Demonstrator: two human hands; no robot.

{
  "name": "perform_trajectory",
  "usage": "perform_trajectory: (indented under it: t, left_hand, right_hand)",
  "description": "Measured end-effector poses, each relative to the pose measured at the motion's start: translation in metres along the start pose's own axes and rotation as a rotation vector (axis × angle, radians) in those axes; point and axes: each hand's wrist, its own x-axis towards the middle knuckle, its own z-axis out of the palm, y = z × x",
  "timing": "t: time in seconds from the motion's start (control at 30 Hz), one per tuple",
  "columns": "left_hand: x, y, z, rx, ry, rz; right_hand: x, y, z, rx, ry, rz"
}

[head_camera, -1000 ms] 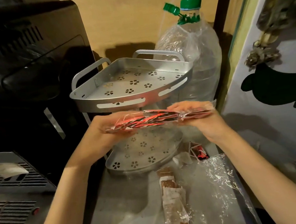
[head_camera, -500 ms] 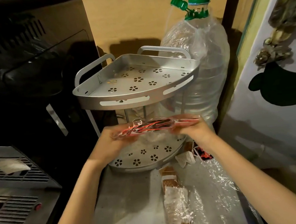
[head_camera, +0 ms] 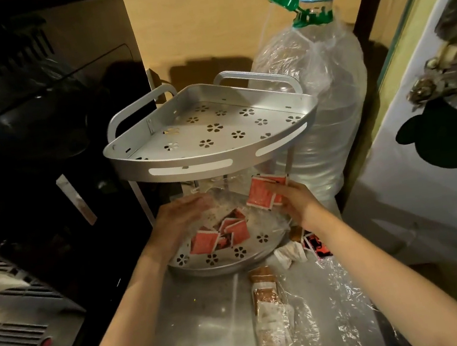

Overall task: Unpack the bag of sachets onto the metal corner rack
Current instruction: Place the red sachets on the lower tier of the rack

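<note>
Red sachets (head_camera: pixel 259 197), two or so, sit pinched in your right hand (head_camera: pixel 295 203); four more blur under the bag (head_camera: pixel 226 210) your left hand (head_camera: pixel 181 219) grips on the rack (head_camera: pixel 219 264).

Silver rack (head_camera: pixel 191 167), flower-shaped cut-outs across both shelves. Sachets (head_camera: pixel 218 236) red with white edges. Clear bottle (head_camera: pixel 326 107), green cap. Brown packets (head_camera: pixel 266 292) in clear wrap.
</note>
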Motion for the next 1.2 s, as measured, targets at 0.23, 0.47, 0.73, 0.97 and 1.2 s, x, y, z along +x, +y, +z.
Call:
perform_trajectory:
  t: [0.23,0.47,0.73,0.97,1.2]
  left_hand:
    - [0.005,0.006,-0.005,0.023,0.056,0.042]
    - [0.002,0.002,-0.008,-0.032,0.155,-0.007]
    - [-0.004,-0.016,-0.013,0.043,0.202,-0.014]
    - [-0.015,-0.048,-0.003,0.205,0.401,-0.050]
    - [-0.012,-0.035,0.002,0.136,0.407,-0.042]
  right_hand:
    - [-0.003,-0.019,0.000,-0.026,0.008,-0.068]
    - [-0.012,-0.023,0.009,-0.147,0.025,-0.161]
    - [-0.010,-0.024,0.005,-0.060,-0.018,-0.120]
    - [-0.013,-0.030,0.004,-0.348,-0.072,-0.163]
    - [-0.015,-0.032,-0.002,-0.468,-0.129,-0.318]
